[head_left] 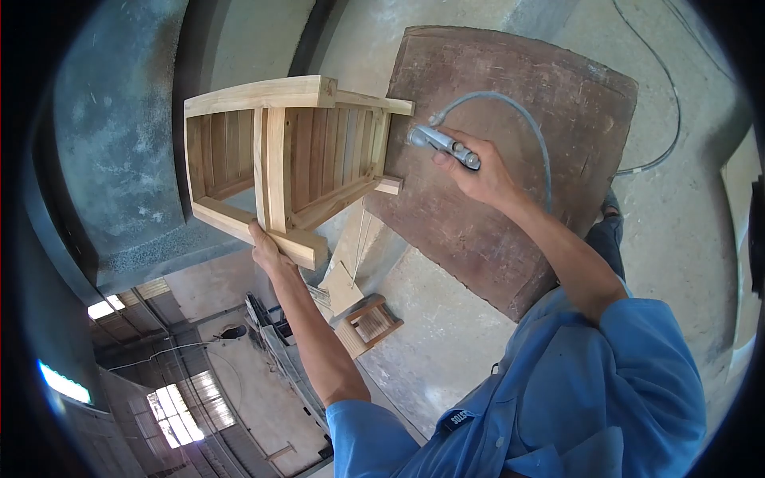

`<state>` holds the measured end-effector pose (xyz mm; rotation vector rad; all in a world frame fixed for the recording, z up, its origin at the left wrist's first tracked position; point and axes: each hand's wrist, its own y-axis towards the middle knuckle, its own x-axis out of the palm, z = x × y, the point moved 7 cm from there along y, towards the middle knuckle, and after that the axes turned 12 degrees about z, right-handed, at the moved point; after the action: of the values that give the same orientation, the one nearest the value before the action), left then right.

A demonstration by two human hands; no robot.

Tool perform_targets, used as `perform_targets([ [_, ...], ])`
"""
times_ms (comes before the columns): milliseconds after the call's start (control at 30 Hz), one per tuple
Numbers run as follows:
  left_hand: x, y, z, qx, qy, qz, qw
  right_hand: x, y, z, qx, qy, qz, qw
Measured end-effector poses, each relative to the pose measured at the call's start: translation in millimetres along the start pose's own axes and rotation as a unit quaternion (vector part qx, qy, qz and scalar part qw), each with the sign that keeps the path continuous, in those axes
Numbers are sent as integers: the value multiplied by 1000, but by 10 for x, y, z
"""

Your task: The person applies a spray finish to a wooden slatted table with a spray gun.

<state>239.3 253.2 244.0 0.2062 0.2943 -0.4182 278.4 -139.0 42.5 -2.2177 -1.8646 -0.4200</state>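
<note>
**Hand states.** The left hand [267,243] is closed around the end of a lower rail of the wooden chair frame [279,159], fingers wrapped over the rail. The right hand [478,171] is closed fully around the air tool [442,145].

**Position.** The frame is tipped over with its slats facing the camera. It sits just beside the left edge of the brown board [518,239]. Whether it rests on the concrete floor [446,334] or hangs from the hand cannot be told. The tool nose points at the frame's nearest corner, near it but apparently not touching.

**Hazards (judged).**
- The frame is held at one corner only, so a push from the tool could pivot it about that grip.
- The grey hose [532,126] loops over the board and back past the right forearm. A snag on the board edge could drag the nose off line.

**Surroundings.** A second small chair [370,323] lies on the floor off the board's left edge. A thin cable [677,111] runs across the floor past the board's far right corner. Nothing stands between the tool and the frame.
</note>
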Motion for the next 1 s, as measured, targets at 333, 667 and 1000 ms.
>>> perform_targets([
  [333, -13, -18, 2, 4, 1, 25, 1000, 486, -455, 267, -7, -23, -113, 993],
  [667, 31, -158, 59, 28, 0, 35, 999, 203, 246, 375, 45, 8, 24, 999],
  [1000, 50, -220, 79, 28, 3, 35, 999, 660, -161, 503, 21, -23, -79, 996],
])
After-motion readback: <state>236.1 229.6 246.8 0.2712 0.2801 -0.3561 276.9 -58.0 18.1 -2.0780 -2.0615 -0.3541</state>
